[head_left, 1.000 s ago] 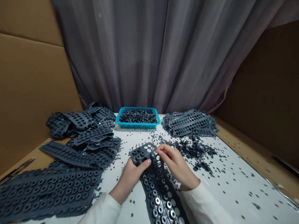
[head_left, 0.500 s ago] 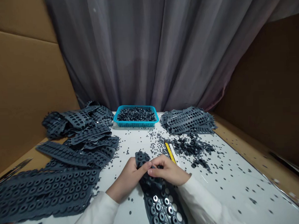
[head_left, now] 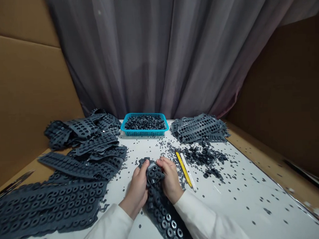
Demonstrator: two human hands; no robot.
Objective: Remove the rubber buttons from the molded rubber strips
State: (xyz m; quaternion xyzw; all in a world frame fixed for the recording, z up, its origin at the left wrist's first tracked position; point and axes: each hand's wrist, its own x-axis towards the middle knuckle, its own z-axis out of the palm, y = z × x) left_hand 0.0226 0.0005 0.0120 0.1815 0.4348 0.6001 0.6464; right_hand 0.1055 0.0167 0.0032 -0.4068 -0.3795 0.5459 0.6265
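Note:
A long dark rubber strip [head_left: 162, 210] studded with ring-shaped washers runs from the bottom edge up between my hands. My left hand [head_left: 138, 190] grips its far end from the left, fingers curled round it. My right hand [head_left: 170, 180] grips the same end from the right, thumb on top. The strip's tip [head_left: 153, 172] is bunched up between both hands. A yellow-and-white tool [head_left: 185, 172] lies on the white table [head_left: 230, 200] just right of my right hand.
A blue basket [head_left: 145, 124] full of small black rings stands at the back centre. Piles of rubber strips lie at left [head_left: 72, 171] and back right [head_left: 199, 127]. Loose rings [head_left: 202, 156] and bits are scattered over the table. Cardboard walls and a grey curtain enclose it.
Both hands have closed in on the strip's far end and folded it up between them. The right hand moved left, uncovering the yellow tool.

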